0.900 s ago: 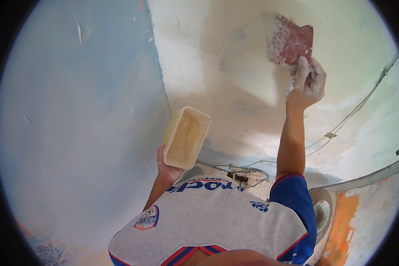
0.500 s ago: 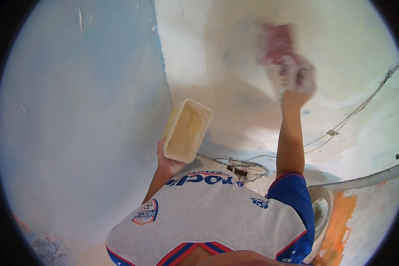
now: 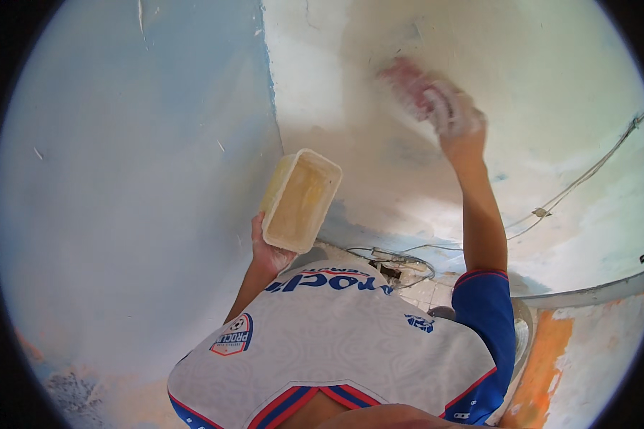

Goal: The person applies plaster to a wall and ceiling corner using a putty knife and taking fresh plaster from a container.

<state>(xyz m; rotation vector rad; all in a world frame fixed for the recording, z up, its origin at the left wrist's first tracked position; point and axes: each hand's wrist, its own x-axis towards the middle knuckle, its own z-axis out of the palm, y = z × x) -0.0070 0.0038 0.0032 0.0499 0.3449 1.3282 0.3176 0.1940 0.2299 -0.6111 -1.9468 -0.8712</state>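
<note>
Patchy blue wall meets cream wall behind your tub, pale residue inside. Your left hand grips tub's lower end, fingers curled partly round its side. Your right hand, whitened and blurred, clasps red scraper over cream wall; blade contact unclear. Uneven scraper pressure could gouge surface; loose one-sided grip could tip tub.

- Right arm raised high, leaning left at the forearm
- Right grip whitened, blurred, closed
- Left forearm slanting upward
- Left grip lower, clasped
</note>
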